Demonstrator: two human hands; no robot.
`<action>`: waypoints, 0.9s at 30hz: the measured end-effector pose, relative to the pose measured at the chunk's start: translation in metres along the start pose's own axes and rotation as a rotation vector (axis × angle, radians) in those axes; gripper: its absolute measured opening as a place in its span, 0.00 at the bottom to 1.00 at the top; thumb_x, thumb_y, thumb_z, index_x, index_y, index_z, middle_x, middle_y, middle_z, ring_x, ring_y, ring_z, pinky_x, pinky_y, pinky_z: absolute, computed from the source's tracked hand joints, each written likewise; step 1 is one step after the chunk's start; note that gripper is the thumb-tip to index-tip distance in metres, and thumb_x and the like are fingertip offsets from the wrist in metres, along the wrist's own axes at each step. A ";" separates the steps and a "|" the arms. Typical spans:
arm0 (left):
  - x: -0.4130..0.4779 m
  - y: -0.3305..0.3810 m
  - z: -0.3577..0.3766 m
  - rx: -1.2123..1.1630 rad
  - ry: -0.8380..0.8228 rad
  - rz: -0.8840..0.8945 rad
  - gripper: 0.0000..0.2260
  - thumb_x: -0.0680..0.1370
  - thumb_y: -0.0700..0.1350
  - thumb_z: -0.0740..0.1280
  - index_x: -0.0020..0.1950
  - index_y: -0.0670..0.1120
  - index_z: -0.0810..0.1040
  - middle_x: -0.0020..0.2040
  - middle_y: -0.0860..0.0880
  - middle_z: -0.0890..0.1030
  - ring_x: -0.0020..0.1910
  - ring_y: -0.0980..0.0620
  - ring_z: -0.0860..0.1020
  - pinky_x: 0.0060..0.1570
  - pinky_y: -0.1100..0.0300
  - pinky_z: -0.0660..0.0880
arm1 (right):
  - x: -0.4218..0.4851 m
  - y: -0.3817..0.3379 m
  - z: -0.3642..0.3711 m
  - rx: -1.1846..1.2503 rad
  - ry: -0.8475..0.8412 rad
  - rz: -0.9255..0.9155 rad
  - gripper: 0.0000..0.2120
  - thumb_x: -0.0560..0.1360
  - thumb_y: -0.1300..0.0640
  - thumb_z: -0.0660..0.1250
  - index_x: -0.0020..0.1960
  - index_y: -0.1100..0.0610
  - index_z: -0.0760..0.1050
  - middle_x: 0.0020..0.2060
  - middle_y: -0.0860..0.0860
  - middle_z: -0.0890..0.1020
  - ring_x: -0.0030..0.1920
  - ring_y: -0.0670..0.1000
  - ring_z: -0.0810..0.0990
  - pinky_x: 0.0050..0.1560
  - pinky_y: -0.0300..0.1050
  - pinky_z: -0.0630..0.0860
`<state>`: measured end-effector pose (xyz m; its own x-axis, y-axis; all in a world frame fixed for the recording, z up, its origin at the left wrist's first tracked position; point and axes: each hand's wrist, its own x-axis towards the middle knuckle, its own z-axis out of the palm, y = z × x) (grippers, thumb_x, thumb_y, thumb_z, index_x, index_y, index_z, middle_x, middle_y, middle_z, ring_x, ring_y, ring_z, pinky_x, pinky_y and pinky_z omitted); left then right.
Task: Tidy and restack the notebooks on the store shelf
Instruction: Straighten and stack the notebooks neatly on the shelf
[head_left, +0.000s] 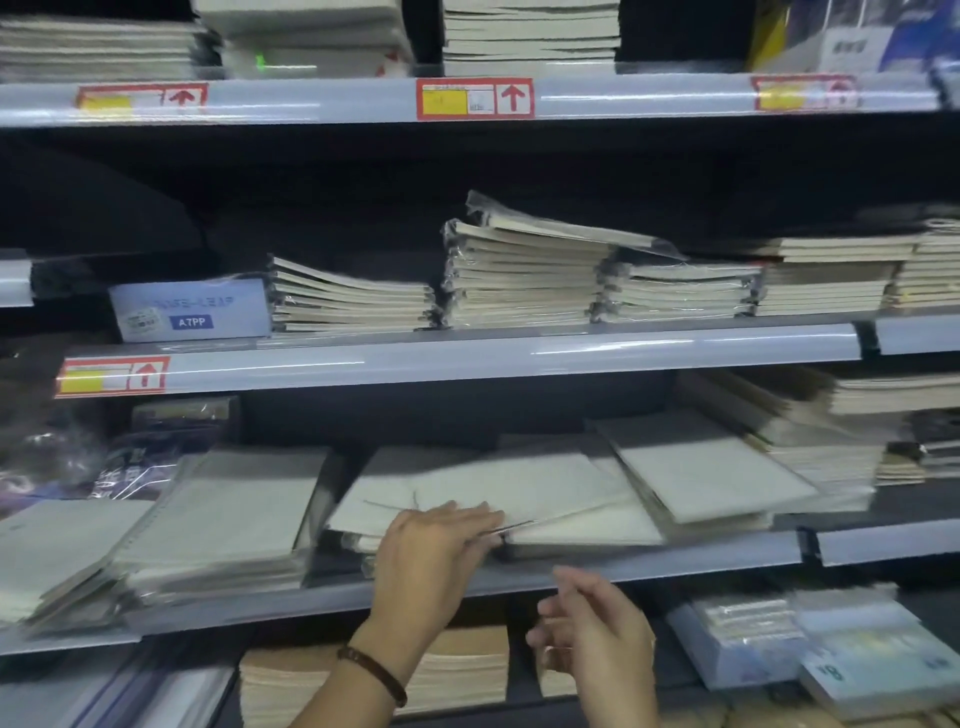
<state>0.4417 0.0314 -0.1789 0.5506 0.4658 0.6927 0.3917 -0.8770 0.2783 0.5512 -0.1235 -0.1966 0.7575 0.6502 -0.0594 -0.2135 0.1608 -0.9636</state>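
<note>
Head cam: 3 stacks on my shelf (675, 562): left stack (228, 514), middle stack (582, 530), right stack (706, 467). My left hand (436, 551) pinches the front edge of the top notebook (493, 486) of the middle stack. Right hand (597, 623) is just below the shelf, fingers loose, holding nothing. 4 red price tags (475, 98). Dim store.

A shop: tiered shelves (457, 358) carry price tags (475, 98) (red arrows) and stacked wrapped notebooks (519, 275).

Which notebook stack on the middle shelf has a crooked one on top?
The tallest stack, second from the left: its top notebook lies tilted, overhanging the stack to its right.
</note>
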 end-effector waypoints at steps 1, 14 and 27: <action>0.000 0.011 -0.002 0.009 0.040 0.047 0.16 0.72 0.52 0.81 0.58 0.62 0.87 0.55 0.60 0.88 0.56 0.55 0.87 0.51 0.53 0.83 | -0.002 0.000 0.002 0.041 0.028 -0.040 0.08 0.83 0.67 0.66 0.55 0.59 0.83 0.34 0.59 0.86 0.28 0.61 0.83 0.26 0.45 0.76; -0.021 0.062 -0.020 -0.548 -0.109 -0.189 0.12 0.78 0.41 0.74 0.54 0.57 0.90 0.49 0.64 0.88 0.51 0.64 0.84 0.54 0.66 0.77 | -0.015 -0.019 0.014 0.333 0.029 0.020 0.07 0.84 0.62 0.66 0.54 0.54 0.82 0.43 0.59 0.89 0.39 0.60 0.87 0.34 0.50 0.83; -0.034 0.025 -0.047 -1.093 -0.075 -1.160 0.15 0.85 0.56 0.65 0.59 0.45 0.80 0.48 0.41 0.87 0.40 0.41 0.85 0.36 0.53 0.73 | 0.005 -0.023 -0.010 0.377 -0.045 0.106 0.09 0.82 0.65 0.63 0.57 0.63 0.81 0.59 0.64 0.86 0.59 0.63 0.83 0.53 0.57 0.78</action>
<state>0.3980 -0.0121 -0.1639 0.3903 0.8867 -0.2479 -0.0691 0.2967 0.9525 0.5655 -0.1313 -0.1771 0.6932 0.7082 -0.1342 -0.5072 0.3469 -0.7889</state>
